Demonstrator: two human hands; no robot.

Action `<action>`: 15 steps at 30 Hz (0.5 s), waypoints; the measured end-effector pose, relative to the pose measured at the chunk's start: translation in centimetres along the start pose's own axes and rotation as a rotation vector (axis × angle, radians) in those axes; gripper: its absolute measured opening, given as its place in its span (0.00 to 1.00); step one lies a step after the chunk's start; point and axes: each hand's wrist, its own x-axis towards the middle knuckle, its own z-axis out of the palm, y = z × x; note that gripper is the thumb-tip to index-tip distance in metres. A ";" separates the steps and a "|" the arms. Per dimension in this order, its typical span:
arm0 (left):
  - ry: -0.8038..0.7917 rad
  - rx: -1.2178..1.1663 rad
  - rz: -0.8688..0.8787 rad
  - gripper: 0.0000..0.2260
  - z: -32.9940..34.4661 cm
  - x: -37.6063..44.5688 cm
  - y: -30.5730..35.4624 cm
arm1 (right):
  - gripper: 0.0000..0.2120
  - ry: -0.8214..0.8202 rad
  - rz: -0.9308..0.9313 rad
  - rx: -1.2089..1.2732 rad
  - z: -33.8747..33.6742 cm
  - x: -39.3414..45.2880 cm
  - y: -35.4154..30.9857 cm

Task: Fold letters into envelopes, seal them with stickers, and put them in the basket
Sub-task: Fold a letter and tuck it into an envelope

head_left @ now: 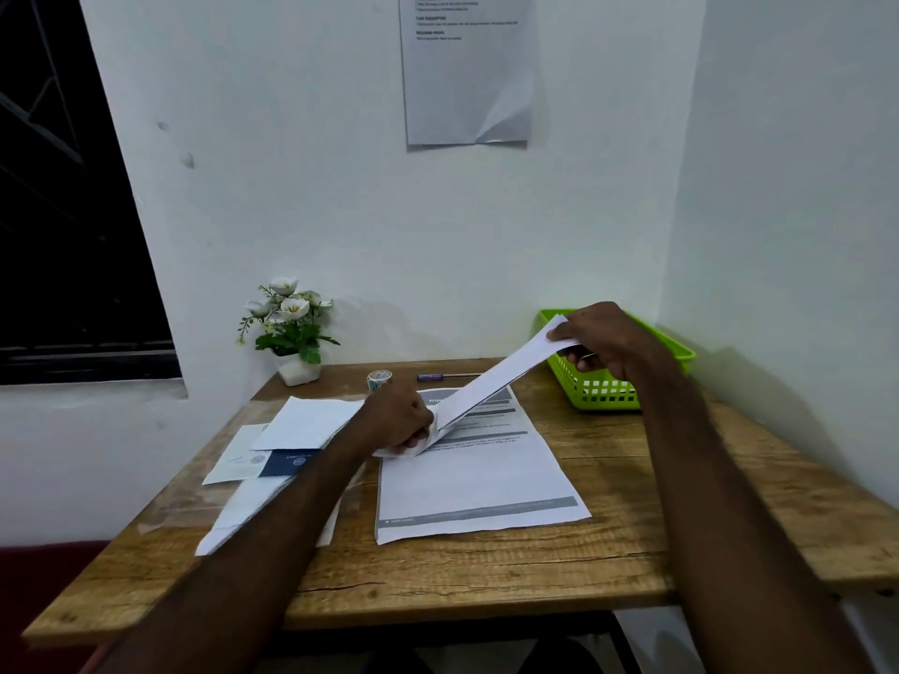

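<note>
A folded white letter (491,381) stretches diagonally above the table. My left hand (399,420) grips its lower end, which touches the stack of printed letters (476,484). My right hand (608,340) pinches its upper end, raised in front of the green basket (598,391) at the back right. White envelopes (306,423) lie to the left, partly under my left forearm. A sticker roll (379,379) stands behind my left hand.
A pen (445,377) lies near the table's far edge. A small potted flower (292,328) stands at the back left corner. A blue-and-white card (262,464) lies among the envelopes. Walls close the back and right sides; a printed sheet (467,65) hangs above.
</note>
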 end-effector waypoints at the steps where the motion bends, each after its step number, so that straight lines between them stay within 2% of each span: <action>1: 0.002 0.002 0.001 0.14 0.0 0.0 0.0 | 0.03 0.003 0.004 -0.008 0.1 0.0 0.1; 6: 0.045 0.085 0.080 0.18 0.1 0.1 -0.2 | 0.05 0.000 0.039 -0.061 0.8 0.1 0.3; 15: 0.198 0.178 0.065 0.12 0.1 0.4 0.0 | 0.08 0.020 0.053 -0.092 0.9 0.0 0.1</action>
